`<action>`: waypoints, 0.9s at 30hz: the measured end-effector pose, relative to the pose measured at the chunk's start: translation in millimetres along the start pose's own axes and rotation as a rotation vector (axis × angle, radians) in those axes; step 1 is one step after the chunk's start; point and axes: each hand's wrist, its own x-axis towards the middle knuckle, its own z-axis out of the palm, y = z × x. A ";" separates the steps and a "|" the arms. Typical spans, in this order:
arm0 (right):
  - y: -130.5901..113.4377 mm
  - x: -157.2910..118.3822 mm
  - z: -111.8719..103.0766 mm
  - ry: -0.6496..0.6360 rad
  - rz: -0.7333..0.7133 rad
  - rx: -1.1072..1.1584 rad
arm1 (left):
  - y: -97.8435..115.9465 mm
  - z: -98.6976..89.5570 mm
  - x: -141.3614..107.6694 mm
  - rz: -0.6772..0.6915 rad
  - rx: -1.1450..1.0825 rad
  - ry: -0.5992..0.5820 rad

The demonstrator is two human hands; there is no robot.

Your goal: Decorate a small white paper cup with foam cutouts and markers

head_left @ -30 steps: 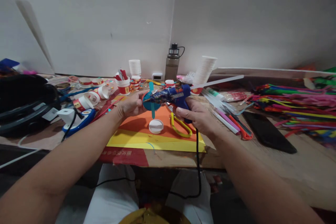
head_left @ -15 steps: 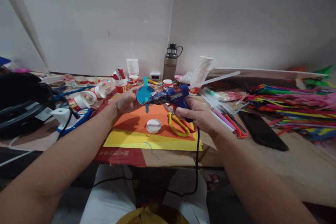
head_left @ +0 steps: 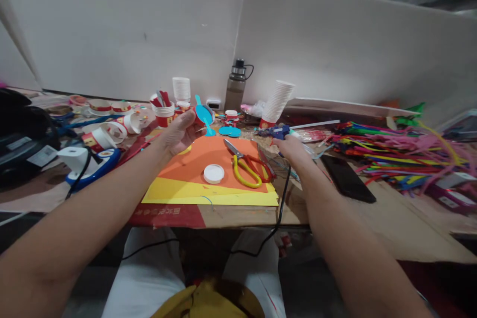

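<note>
My left hand (head_left: 181, 134) is closed on a small paper cup with a blue paper disc (head_left: 204, 115) over its end and a blue strip across the disc. The cup is tilted above the far edge of the orange paper (head_left: 186, 171). Farther right, my right hand (head_left: 292, 148) grips a blue glue gun (head_left: 278, 132), its nozzle pointing left and a long glue stick (head_left: 316, 123) out of its back. Scissors (head_left: 247, 177) with one yellow and one red handle lie on the paper beside a white lid (head_left: 213, 174). Several blue paper discs (head_left: 229, 131) lie between my hands.
Stacked paper cups (head_left: 279, 99) and a water bottle (head_left: 235, 90) stand at the back. A phone (head_left: 347, 178) and pipe cleaners (head_left: 395, 151) lie right. A power strip (head_left: 93, 166) and cut cup rings (head_left: 99, 139) sit left. The gun's black cord (head_left: 282, 206) hangs over the table edge.
The glue gun has moved right, away from the blue disc, and down near the table. The cup in my left hand has turned sideways. Blue discs and the whole scissors now show.
</note>
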 end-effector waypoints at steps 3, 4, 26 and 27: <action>3.9 -1.9 1.0 -0.072 -0.032 -0.353 | 0.6 4.1 -0.9 -0.001 -0.019 0.002; 1.8 -5.4 0.0 -0.056 -0.044 -0.447 | 0.2 4.5 -0.6 -0.003 -0.025 -0.003; -75.6 -74.0 30.6 -0.350 -0.755 0.487 | 3.0 4.4 -0.5 0.095 0.021 -0.093; -74.5 -71.4 29.1 -0.354 -0.722 0.580 | 3.3 5.4 -1.4 0.098 0.029 -0.101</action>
